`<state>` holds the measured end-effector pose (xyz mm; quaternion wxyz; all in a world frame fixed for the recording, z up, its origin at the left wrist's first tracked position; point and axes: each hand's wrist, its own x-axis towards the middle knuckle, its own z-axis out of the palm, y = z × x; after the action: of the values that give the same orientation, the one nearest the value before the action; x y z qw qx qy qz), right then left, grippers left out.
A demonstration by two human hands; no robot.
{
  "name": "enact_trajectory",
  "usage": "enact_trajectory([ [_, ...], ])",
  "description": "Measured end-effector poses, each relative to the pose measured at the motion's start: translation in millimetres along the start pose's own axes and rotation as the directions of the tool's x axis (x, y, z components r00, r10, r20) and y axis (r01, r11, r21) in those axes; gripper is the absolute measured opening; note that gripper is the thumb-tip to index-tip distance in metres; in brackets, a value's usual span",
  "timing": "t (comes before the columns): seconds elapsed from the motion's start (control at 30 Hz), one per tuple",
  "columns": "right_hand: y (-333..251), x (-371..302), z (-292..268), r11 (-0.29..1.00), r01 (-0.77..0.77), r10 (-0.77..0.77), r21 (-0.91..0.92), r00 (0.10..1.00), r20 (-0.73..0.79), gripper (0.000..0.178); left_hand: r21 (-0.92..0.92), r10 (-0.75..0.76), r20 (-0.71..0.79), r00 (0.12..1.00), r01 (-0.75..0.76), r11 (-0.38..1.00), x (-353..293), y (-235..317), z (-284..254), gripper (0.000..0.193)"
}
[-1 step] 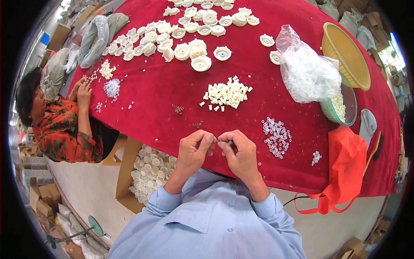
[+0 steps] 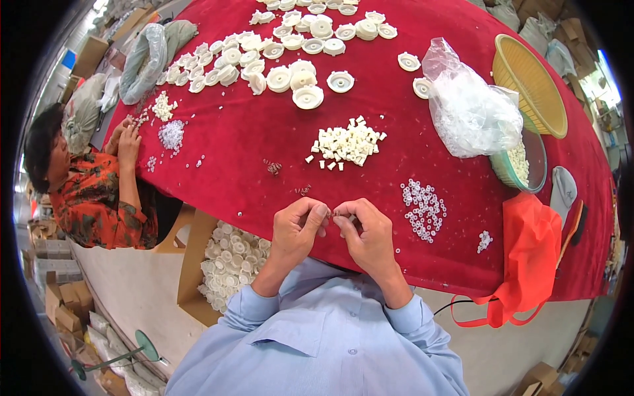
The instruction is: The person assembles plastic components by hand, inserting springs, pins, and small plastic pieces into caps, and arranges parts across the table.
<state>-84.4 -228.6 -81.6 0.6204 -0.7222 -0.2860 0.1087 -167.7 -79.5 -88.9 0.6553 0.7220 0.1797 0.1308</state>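
Observation:
My left hand (image 2: 300,226) and my right hand (image 2: 364,232) meet above the near edge of the red cloth, fingertips almost touching. Both pinch a tiny brown metal spring (image 2: 333,214) between thumb and forefinger; its ends are hidden by the fingers. Just beyond my left hand lie a few loose springs (image 2: 303,190), with a small heap of springs (image 2: 273,167) farther off to the left. Ahead is a pile of small cream plastic pieces (image 2: 347,144). Little white rings (image 2: 423,210) are scattered to the right of my right hand.
White round plastic caps (image 2: 308,97) cover the far side of the table. A clear plastic bag (image 2: 472,112), a yellow basket (image 2: 528,86) and a red bag (image 2: 530,244) stand at right. At left, another person (image 2: 99,191) handles small parts. A carton (image 2: 191,270) of white discs sits below.

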Motion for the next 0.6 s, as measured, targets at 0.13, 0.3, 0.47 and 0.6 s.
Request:
enact_trajectory([
  [0.13, 5.3, 0.0, 1.7, 0.999, -0.01, 0.011, -0.039, 1.0, 0.013, 0.012, 0.039, 0.074, -0.013, 0.997, -0.074, 0.997, 4.4, -8.4, -0.5, 0.021],
  [0.3, 8.9, -1.5, 2.5, 0.997, -0.054, 0.054, -0.051, 0.999, -0.006, 0.012, -0.093, 0.065, -0.009, 0.998, -0.066, 0.994, 3.0, -9.4, 5.7, 0.015],
  [0.47, 5.9, -0.3, 1.0, 0.996, -0.061, 0.062, -0.068, 0.998, 0.023, 0.012, -0.131, -0.02, 0.061, 0.998, 0.028, 0.991, 2.4, -8.4, -0.2, 0.013],
  [0.6, 10.6, 2.4, 2.4, 0.994, 0.051, -0.051, -0.095, 0.999, 0.003, 0.01, -0.244, -0.027, 0.009, 1.0, 0.028, 0.969, 6.5, -5.7, 0.3, 0.007],
])
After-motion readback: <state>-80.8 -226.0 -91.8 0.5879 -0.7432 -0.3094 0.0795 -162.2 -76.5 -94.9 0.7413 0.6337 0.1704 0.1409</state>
